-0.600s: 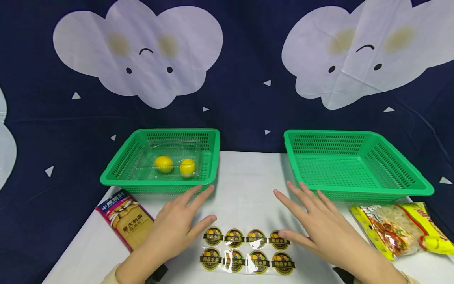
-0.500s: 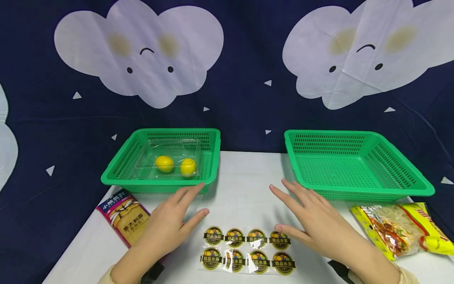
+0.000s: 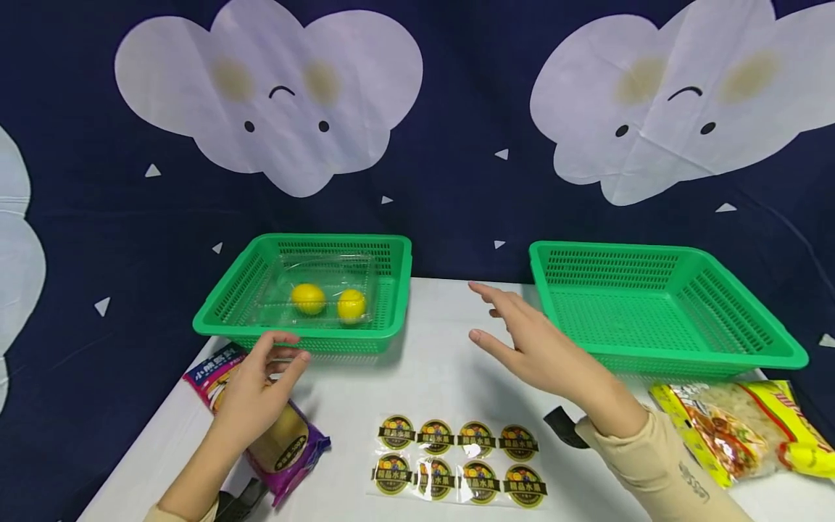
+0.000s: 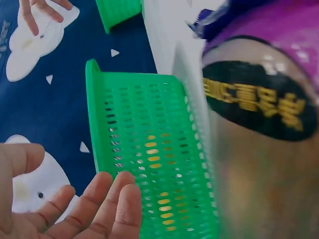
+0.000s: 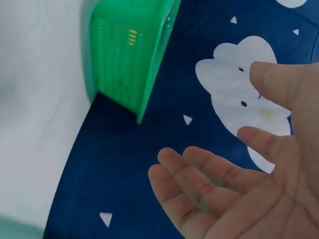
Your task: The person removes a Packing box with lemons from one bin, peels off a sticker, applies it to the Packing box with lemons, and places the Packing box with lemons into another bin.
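Note:
My left hand (image 3: 257,391) is over the purple pasta packet (image 3: 287,438) at the table's left, fingers loosely bent and nothing between them. In the left wrist view the packet (image 4: 259,164) looms close on the right, beside the fingers. Just beyond that hand stands the left green basket (image 3: 296,335), with two yellow lemons (image 3: 308,299) and a clear plastic box (image 3: 326,262) in it. My right hand (image 3: 531,344) is raised near the right green basket (image 3: 652,351), thumb apart from the extended fingers, palm bare in the right wrist view.
A sheet of round fruit stickers (image 3: 457,460) lies at the table's front middle. To the right is a yellow food packet (image 3: 737,431), in front of the right basket. A dark blue cloth (image 3: 457,217) with clouds hangs behind the white table (image 3: 443,377).
My left hand has moved left, over the pasta packet, and its fingers have bent. The right hand has risen toward the middle and turned more on its side. The head view has shifted slightly.

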The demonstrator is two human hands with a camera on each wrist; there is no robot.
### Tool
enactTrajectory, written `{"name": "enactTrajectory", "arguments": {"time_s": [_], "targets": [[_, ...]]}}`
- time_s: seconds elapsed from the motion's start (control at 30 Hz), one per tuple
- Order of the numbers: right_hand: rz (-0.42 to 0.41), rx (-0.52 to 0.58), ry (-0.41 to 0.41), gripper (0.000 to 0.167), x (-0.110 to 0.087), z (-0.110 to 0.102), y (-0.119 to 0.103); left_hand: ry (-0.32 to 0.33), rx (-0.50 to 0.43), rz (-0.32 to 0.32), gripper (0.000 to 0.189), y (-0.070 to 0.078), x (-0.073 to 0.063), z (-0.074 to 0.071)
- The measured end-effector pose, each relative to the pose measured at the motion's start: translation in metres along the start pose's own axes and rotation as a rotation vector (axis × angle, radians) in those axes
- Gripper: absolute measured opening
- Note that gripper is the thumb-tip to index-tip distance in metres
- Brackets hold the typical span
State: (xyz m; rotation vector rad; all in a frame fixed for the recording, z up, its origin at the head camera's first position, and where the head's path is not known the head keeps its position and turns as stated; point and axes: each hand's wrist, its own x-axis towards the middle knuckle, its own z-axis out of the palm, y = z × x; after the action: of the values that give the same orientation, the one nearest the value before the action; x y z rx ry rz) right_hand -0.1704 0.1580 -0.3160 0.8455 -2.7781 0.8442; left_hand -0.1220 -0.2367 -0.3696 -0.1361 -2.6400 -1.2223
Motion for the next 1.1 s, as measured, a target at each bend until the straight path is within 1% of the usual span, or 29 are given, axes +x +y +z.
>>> {"name": "enactTrajectory", "arguments": {"time_s": [0.07, 0.13, 0.33, 0.4, 0.47, 0.57, 0.67, 0.77, 0.87, 0.97, 1.03, 1.1], "targets": [[0.007, 0.041, -0.015, 0.069, 0.012, 0.002, -0.001, -0.014, -0.053, -0.069, 0.036, -0.006, 0.002, -0.003], [0.017, 0.087, -0.033, 0.069, 0.024, 0.004, -0.004, -0.031, -0.127, -0.145, 0.038, -0.012, 0.003, -0.005], [0.068, 0.222, -0.106, 0.072, 0.06, 0.016, -0.012, -0.068, -0.448, -0.379, 0.052, -0.024, 0.011, -0.008], [0.101, 0.259, -0.142, 0.072, 0.072, 0.02, -0.016, -0.081, -0.538, -0.424, 0.056, -0.028, 0.013, -0.009], [0.139, 0.314, -0.177, 0.072, 0.084, 0.024, -0.018, -0.088, -0.625, -0.452, 0.057, -0.032, 0.014, -0.009], [0.207, 0.445, -0.216, 0.072, 0.104, 0.031, -0.022, -0.075, -0.75, -0.484, 0.05, -0.035, 0.016, -0.009], [0.275, 0.583, -0.242, 0.074, 0.125, 0.036, -0.026, -0.042, -0.865, -0.525, 0.041, -0.038, 0.019, -0.009], [0.332, 0.684, -0.266, 0.074, 0.144, 0.041, -0.034, -0.002, -0.951, -0.54, 0.037, -0.039, 0.023, -0.009], [0.388, 0.75, -0.296, 0.074, 0.161, 0.045, -0.04, 0.043, -1.016, -0.544, 0.033, -0.04, 0.027, -0.008], [0.442, 0.798, -0.331, 0.075, 0.176, 0.05, -0.045, 0.094, -1.052, -0.549, 0.028, -0.04, 0.03, -0.006], [0.479, 0.817, -0.354, 0.077, 0.185, 0.053, -0.047, 0.119, -1.062, -0.555, 0.027, -0.04, 0.033, -0.004], [0.512, 0.82, -0.371, 0.079, 0.193, 0.057, -0.05, 0.14, -1.049, -0.551, 0.026, -0.039, 0.034, -0.002]]}}
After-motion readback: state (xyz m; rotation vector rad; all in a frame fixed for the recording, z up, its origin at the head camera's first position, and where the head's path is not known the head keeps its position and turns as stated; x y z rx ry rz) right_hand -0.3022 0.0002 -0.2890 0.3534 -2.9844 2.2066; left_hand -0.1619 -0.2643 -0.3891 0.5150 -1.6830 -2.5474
